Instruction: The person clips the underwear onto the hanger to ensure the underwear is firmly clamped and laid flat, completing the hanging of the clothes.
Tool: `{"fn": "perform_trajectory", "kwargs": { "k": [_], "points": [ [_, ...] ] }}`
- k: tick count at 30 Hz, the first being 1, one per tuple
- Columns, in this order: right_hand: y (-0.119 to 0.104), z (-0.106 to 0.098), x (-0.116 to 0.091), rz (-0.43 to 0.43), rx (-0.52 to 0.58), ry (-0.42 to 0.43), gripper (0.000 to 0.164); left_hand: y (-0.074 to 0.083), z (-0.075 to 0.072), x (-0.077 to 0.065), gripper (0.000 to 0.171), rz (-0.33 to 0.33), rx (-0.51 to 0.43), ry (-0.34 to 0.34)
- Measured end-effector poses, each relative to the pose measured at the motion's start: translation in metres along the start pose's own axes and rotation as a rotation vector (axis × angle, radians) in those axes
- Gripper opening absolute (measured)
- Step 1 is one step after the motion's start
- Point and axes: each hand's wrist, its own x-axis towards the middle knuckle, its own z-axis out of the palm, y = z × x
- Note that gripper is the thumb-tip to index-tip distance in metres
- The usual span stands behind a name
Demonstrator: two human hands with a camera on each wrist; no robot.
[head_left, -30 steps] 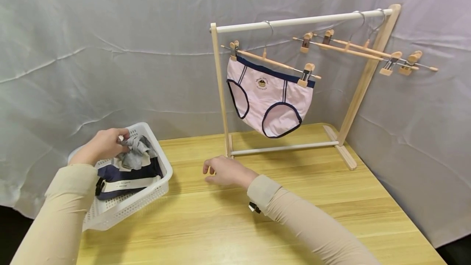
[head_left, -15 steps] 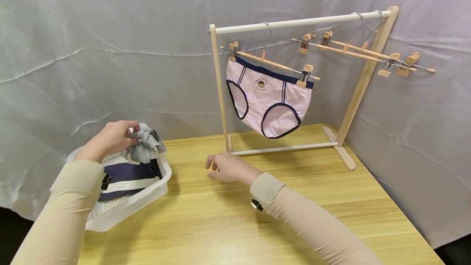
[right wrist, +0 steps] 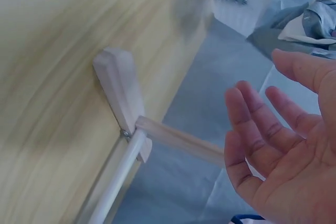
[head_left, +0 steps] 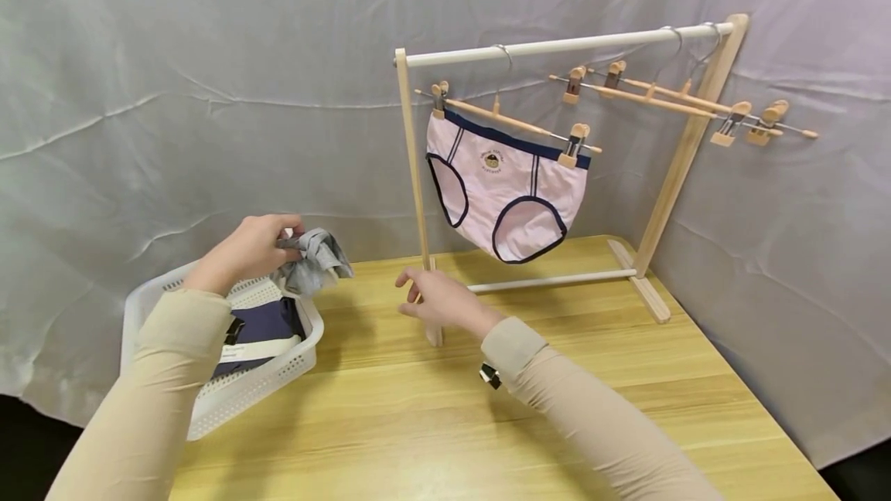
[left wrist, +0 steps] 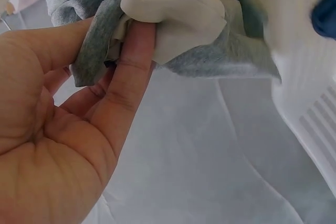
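Note:
My left hand [head_left: 256, 248] pinches a crumpled grey garment [head_left: 316, 261] above the right rim of the white basket [head_left: 254, 397]. In the left wrist view the thumb and fingers grip a grey edge of it, and a cream part [left wrist: 178, 14] shows; its kind cannot be told. Folded navy cloth [head_left: 261, 323] with a white band lies in the basket. My right hand [head_left: 445, 300] holds nothing, its fingers loosely bent, near the left foot of the wooden rack [head_left: 411, 153]. From that rack hang pink underpants [head_left: 511, 176] with navy trim, clipped to a hanger [head_left: 501, 116].
Two bare clip hangers [head_left: 654, 99] hang at the right end of the rack's white top rod [head_left: 564, 45]. The yellow wooden table [head_left: 418, 424] carries basket and rack. A grey cloth backdrop [head_left: 209, 83] stands behind and at the right.
My left hand has lifted the grey garment out of the basket and carried it to the right. The right hand has moved slightly up and to the right, still holding nothing.

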Motion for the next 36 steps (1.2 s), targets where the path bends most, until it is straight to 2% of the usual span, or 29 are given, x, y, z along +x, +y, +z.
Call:
{"fn": "perform_trajectory", "kwargs": {
  "k": [6,9,12,17,20,23,25,29,36],
  "points": [
    [0.006,-0.007,0.0,0.007,0.033,0.059,0.044,0.021,0.006,0.013,0.016,0.034,-0.034,0.002],
    [0.01,-0.009,0.0,0.014,0.058,0.101,0.049,0.032,0.013,0.018,0.015,0.062,-0.059,0.011],
    [0.016,-0.01,0.0,0.029,0.095,0.139,0.058,0.041,0.026,0.023,0.015,0.106,-0.082,0.028],
    [0.028,-0.013,-0.003,0.026,0.141,0.203,0.067,0.056,0.055,0.033,0.016,0.172,-0.128,0.041],
    [0.036,-0.014,-0.007,-0.032,0.117,0.248,0.059,0.065,0.074,0.036,0.016,0.18,-0.162,0.035],
    [0.046,-0.014,-0.012,-0.096,0.05,0.289,0.036,0.072,0.093,0.038,0.017,0.18,-0.192,0.021],
    [0.052,-0.014,-0.016,-0.109,-0.007,0.302,0.023,0.076,0.105,0.039,0.016,0.181,-0.206,0.008],
    [0.067,-0.014,-0.026,-0.093,-0.074,0.262,0.013,0.082,0.13,0.039,0.017,0.191,-0.218,-0.011],
    [0.092,-0.015,-0.043,-0.073,-0.136,0.146,0.014,0.085,0.166,0.036,0.027,0.203,-0.187,-0.054]
  ]
}}
